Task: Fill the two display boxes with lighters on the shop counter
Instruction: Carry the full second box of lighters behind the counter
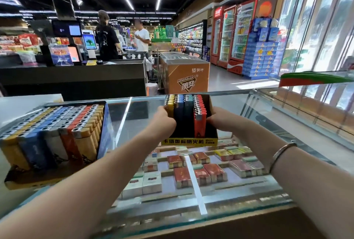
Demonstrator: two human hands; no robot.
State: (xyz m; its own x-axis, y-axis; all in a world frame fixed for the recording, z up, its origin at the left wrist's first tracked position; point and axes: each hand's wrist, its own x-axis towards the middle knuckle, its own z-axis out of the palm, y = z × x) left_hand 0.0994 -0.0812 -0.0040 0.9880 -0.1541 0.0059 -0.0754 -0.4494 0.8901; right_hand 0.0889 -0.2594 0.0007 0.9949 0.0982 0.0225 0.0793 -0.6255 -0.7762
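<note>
The left hand (166, 122) covers the near part of the yellow lighters (169, 102) in the small display box (189, 141), and the right hand (220, 122) hides that box's right wall. Its yellow front strip carries print too soft to read fully. The larger display box (103, 124) on the left runs out of view at the picture's edge. Under the glass table (268, 104), the cigarette packs (182, 177) are blurred, their labels unreadable. Both forearms are cut off at the bottom.
</note>
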